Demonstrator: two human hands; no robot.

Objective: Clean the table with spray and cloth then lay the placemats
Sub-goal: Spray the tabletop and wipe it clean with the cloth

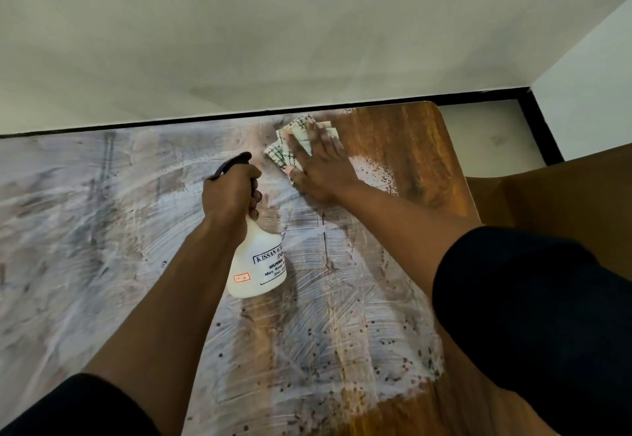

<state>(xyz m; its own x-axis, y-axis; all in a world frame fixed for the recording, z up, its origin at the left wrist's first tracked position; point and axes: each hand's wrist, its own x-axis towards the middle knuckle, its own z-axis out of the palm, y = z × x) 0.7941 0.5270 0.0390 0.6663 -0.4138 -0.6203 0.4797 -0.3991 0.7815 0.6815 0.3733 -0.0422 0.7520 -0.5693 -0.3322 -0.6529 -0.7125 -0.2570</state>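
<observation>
My left hand [229, 192] grips the neck and black trigger of a white spray bottle [258, 264] with a printed label, held above the middle of the wooden table [420, 162]. My right hand [319, 162] lies flat with straight fingers on a checked white cloth [282, 151], pressing it onto the table near the far edge. Most of the tabletop is covered in whitish smeared streaks and dark droplets; the far right corner shows bare brown wood.
A pale wall [273, 42] stands right behind the table's far edge, with a black skirting [537, 120] at the right corner. Past the table's right edge is a brown surface [564, 196] lower down. No placemats are in view.
</observation>
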